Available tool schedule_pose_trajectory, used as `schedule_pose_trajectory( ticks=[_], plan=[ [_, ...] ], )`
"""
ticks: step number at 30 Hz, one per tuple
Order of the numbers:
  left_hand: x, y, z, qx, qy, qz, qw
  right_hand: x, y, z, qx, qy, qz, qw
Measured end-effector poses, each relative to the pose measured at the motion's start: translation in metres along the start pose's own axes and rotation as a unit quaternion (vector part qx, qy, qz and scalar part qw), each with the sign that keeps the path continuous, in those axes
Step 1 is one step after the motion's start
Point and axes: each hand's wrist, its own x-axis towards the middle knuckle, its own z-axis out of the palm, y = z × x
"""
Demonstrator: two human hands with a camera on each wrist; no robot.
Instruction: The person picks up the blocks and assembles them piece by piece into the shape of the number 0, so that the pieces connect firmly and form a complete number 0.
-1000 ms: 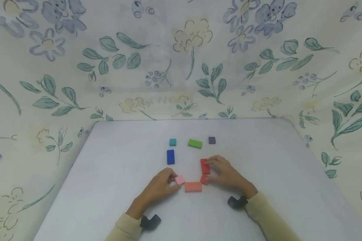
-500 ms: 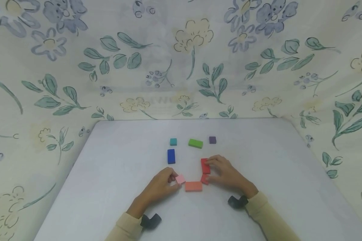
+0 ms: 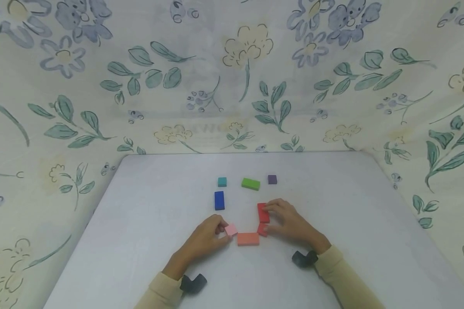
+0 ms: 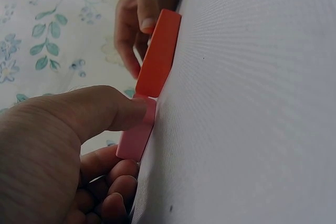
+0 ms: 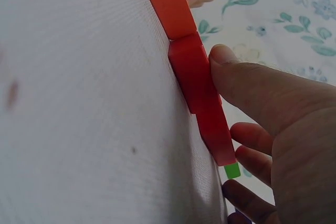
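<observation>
In the head view my left hand (image 3: 206, 237) pinches a small pink block (image 3: 230, 230) between thumb and fingers. The pink block sits tilted at the left end of a long orange block (image 3: 248, 239), and they touch in the left wrist view. My right hand (image 3: 291, 222) rests its thumb against a small red block (image 5: 194, 72), partly covered in the head view. Its fingers lie loosely at a longer red block (image 3: 262, 213). Both red blocks adjoin each other, and the smaller one meets the orange block's right end.
Beyond the hands lie a dark blue block (image 3: 219, 201), a teal cube (image 3: 222, 182), a green block (image 3: 250, 184) and a purple cube (image 3: 272, 179). They stand apart on the white table (image 3: 158, 189). A floral cloth (image 3: 232, 86) hangs behind and at both sides.
The head view has shifted very slightly. Both hands and all the blocks keep their places.
</observation>
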Motion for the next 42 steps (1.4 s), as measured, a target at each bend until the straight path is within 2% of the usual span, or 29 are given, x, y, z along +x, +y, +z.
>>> schedule_pose_trajectory(
  ticks=[14,42],
  plan=[
    [-0.0009,0.0003,0.0,-0.013,-0.002,0.006,0.9999,-0.0006,0.0022,0.0013,0.001,-0.003,0.011,0.9999],
    [-0.0002,-0.0011,-0.0005,-0.015,0.0,0.006,0.9999,-0.0005,0.001,-0.0001,0.01,0.001,0.007,0.9999]
  ],
)
